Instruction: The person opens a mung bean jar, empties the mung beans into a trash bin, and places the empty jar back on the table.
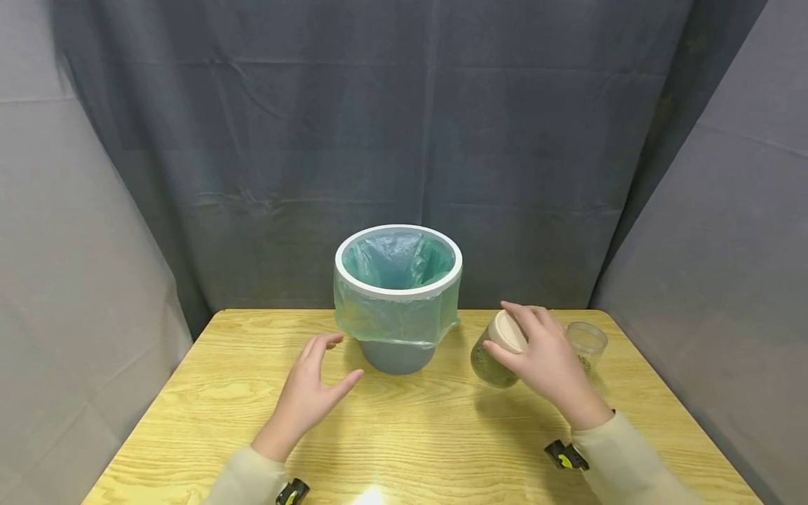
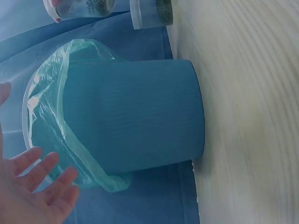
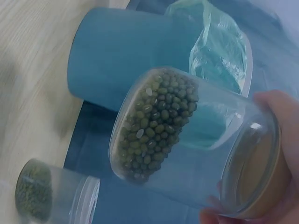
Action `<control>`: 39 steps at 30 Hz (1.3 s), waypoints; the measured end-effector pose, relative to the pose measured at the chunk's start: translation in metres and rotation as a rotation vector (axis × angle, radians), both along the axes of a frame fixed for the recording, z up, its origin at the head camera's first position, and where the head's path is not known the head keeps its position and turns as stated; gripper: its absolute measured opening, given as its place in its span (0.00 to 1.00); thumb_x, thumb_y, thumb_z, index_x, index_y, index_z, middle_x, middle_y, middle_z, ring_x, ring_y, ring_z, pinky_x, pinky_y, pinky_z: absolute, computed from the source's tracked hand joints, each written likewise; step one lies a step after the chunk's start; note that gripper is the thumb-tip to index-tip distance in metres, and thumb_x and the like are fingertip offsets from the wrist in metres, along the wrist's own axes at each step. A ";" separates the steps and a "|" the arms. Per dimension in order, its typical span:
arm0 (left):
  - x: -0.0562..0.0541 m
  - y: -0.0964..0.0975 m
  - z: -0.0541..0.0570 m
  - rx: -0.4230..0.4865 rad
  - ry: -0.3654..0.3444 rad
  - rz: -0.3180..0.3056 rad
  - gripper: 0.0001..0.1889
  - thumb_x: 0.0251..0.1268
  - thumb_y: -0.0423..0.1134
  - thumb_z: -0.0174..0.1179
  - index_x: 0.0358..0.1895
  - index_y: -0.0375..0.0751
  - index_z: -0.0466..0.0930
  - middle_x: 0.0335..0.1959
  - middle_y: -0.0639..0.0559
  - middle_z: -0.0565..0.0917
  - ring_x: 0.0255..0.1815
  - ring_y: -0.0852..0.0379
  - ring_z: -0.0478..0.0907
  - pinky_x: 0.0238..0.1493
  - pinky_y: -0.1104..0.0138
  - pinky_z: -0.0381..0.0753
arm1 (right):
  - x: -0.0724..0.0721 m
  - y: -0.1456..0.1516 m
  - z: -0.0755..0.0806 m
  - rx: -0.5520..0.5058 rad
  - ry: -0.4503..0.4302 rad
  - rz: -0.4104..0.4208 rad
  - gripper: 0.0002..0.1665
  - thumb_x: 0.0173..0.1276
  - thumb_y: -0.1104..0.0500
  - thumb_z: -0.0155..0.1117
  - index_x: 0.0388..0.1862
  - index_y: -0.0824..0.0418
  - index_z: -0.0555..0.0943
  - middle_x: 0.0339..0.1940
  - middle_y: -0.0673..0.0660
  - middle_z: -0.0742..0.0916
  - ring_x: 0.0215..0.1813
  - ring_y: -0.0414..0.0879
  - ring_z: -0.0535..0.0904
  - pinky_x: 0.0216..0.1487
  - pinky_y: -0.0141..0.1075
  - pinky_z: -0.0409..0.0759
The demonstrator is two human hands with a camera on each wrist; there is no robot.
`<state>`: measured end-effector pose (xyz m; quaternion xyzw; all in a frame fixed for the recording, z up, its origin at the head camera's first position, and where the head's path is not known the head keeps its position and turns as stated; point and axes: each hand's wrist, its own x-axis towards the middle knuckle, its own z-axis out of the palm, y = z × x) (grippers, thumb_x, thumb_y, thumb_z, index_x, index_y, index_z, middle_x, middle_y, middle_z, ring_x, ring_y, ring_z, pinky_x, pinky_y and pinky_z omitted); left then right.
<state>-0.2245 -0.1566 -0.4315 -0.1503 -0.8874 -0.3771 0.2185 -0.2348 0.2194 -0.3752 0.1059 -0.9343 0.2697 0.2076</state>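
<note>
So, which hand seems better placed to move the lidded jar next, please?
Probably the right hand: it grips the lidded jar at its lid, while the left hand is empty, nearer the bin.

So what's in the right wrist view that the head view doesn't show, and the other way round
Only the right wrist view shows the pale bits among the green beans and the lid's underside through the clear jar. Only the head view shows the left hand and the sleeves. Both show the right hand holding the jar by its lidded end, the bin with its green liner, and the smaller container.
</note>
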 end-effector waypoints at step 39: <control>0.004 0.054 -0.021 0.232 -0.339 -0.511 0.49 0.61 0.43 0.75 0.78 0.41 0.51 0.79 0.40 0.62 0.77 0.38 0.64 0.72 0.38 0.67 | 0.032 -0.085 -0.024 -0.088 0.179 0.266 0.45 0.54 0.43 0.83 0.70 0.49 0.77 0.61 0.53 0.81 0.57 0.50 0.79 0.44 0.41 0.79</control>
